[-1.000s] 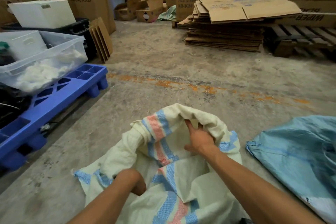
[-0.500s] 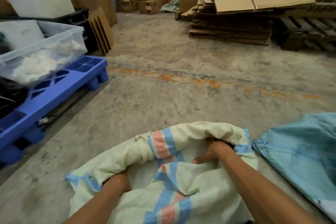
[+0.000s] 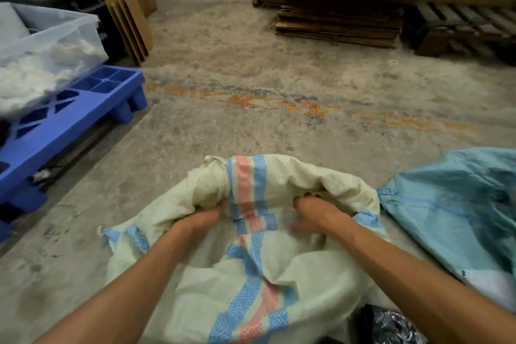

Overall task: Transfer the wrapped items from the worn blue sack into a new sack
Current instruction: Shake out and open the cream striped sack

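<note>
Dim, flat, warm indoor light casts soft shadows; the frame is slightly motion-blurred, with wide-angle bending at the edges.

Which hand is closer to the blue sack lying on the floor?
Right. The right hand grips the cream sack beside the blue sack; the left hand holds the rim farther away.

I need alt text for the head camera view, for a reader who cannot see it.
Left hand and right hand grip the folded mouth of a cream striped sack on the concrete floor. A blue sack lies at its right.
</note>
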